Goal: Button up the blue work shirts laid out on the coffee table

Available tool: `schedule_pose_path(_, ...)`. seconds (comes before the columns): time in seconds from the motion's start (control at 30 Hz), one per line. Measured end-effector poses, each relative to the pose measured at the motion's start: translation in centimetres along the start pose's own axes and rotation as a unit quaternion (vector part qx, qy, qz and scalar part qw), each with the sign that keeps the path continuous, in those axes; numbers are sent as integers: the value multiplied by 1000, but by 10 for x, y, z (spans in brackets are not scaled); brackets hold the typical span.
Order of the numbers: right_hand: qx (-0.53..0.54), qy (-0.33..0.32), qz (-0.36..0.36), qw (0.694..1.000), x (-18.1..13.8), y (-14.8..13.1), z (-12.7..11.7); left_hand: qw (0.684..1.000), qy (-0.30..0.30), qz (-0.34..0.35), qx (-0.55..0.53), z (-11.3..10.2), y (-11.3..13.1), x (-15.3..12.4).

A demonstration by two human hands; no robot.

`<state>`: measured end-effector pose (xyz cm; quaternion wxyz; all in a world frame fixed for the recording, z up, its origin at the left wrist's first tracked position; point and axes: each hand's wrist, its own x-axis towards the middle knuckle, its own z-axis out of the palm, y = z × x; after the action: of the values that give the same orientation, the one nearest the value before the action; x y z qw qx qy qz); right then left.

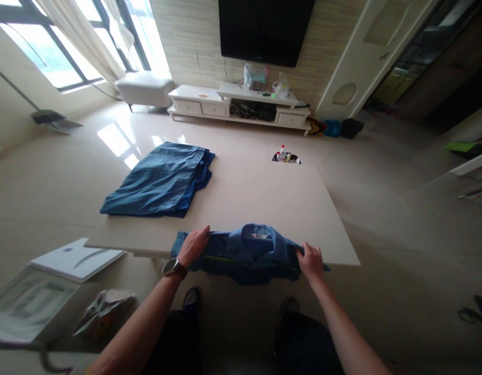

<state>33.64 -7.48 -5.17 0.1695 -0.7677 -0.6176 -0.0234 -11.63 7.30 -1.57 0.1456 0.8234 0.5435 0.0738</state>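
A blue collared shirt hangs between my two hands at the near edge of the white table. Its collar faces up, with a label showing inside the neck. My left hand, below a wristwatch, is closed on the left shoulder of the shirt. On the other shoulder, my right hand grips the cloth with bent fingers. The lower part of the shirt drops past the table edge and is partly in shadow. A flat stack of folded blue clothes lies on the left part of the table.
Beyond the far table edge, bottles with red caps show. At lower left stand a white box, a clear-sided container and a plastic bag. A low white TV cabinet lines the far wall, beside a grey stool.
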Motion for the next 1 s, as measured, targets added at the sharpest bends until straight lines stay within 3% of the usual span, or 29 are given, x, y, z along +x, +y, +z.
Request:
schedule_pose_path(0.13,31,18,-15,999,-13,30,-38,1000,13,-14,-17,-33,-9,-22)
schedule_pose_path(0.23,33,14,-36,999,23,30,-71,999,52,-8,13,-72,-9,-8)
schedule_pose_path(0.33,-4,33,-53,998,118,5,-110,990,129,-30,56,-128,2,50)
schedule_pose_path(0.47,-14,106,-51,993,286,-49,-162,976,201,-50,64,-216,30,166)
schedule_pose_path(0.53,40,189,-53,980,349,-77,-174,960,256,-103,47,-244,46,214)
schedule_pose_path(0.57,76,221,-50,971,368,-90,-173,951,287,-113,33,-248,53,230)
schedule_pose_path(0.63,134,210,-52,967,376,-110,-155,950,298,-97,-1,-231,66,242)
schedule_pose_path(0.7,147,157,-69,974,344,-119,-117,969,240,-42,-27,-183,74,226)
schedule_pose_path(0.77,146,100,-74,981,284,-115,-68,988,145,-3,-44,-117,76,189)
schedule_pose_path(0.83,139,47,-59,987,212,-97,-19,997,50,3,-55,-50,73,144)
schedule_pose_path(0.87,121,-9,-57,991,177,-84,3,998,12,-9,-60,-21,71,123)
schedule_pose_path(0.93,83,-95,-40,991,116,-57,35,997,-35,-40,-56,23,67,86)
schedule_pose_path(1.0,74,-125,-27,989,72,-35,53,994,-79,-58,-51,48,64,61)
